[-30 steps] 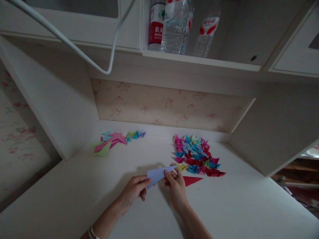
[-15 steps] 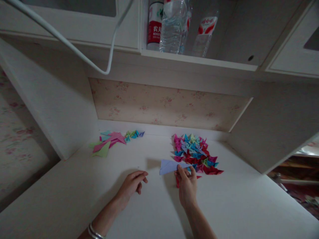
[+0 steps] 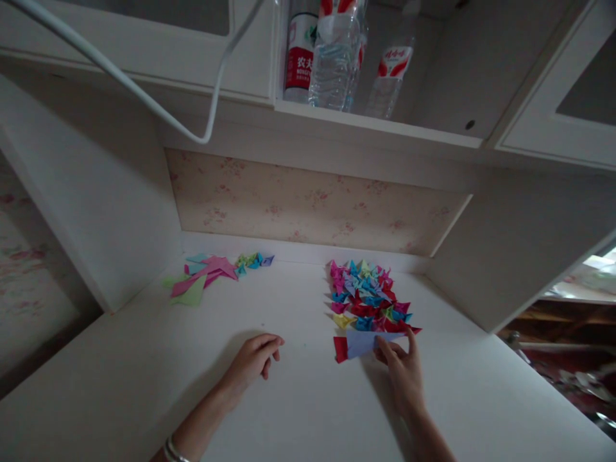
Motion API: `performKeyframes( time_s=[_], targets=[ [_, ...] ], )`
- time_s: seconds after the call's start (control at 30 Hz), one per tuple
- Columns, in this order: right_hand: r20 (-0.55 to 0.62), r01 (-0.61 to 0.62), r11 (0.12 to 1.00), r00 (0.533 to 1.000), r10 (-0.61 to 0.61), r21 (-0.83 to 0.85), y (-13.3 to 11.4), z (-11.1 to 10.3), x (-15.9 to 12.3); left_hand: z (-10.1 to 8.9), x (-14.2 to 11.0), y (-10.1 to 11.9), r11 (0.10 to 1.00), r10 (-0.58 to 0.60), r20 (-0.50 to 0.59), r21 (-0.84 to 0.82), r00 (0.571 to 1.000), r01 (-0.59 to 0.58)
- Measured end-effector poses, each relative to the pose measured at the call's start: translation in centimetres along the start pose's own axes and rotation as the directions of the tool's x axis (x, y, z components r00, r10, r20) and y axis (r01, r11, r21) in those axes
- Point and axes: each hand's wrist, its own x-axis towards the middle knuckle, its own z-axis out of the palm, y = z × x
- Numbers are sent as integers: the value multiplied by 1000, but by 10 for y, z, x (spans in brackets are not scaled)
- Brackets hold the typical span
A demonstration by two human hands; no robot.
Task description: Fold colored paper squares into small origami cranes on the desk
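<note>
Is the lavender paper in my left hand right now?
No, the lavender paper is pinched in your right hand, while your left hand sits apart from it.

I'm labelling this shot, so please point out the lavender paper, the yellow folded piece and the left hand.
Lavender paper [image 3: 360,344]: head view, on its broad end.
Yellow folded piece [image 3: 343,321]: head view, on its middle.
Left hand [image 3: 253,360]: head view, on the middle of the hand.

On the desk [image 3: 298,398], the paper cluster [image 3: 366,289] lies behind the held sheet [image 3: 360,344] and right of the paper pile [image 3: 212,266].
</note>
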Motion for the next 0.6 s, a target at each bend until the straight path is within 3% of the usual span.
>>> performKeyframes(
  time_s=[0.23,0.37,0.6],
  targets=[
    [24,4,977,1000,1,-212,10,9,3,-2,5,-7,999,7,39,42,999,-9],
    [13,99,933,995,-101,-345,13,8,3,-2,3,-7,998,22,47,53,999,-25],
    [50,205,790,975,-216,-577,22,3,5,-1,4,-9,997,19,29,70,999,-21]
  ],
)
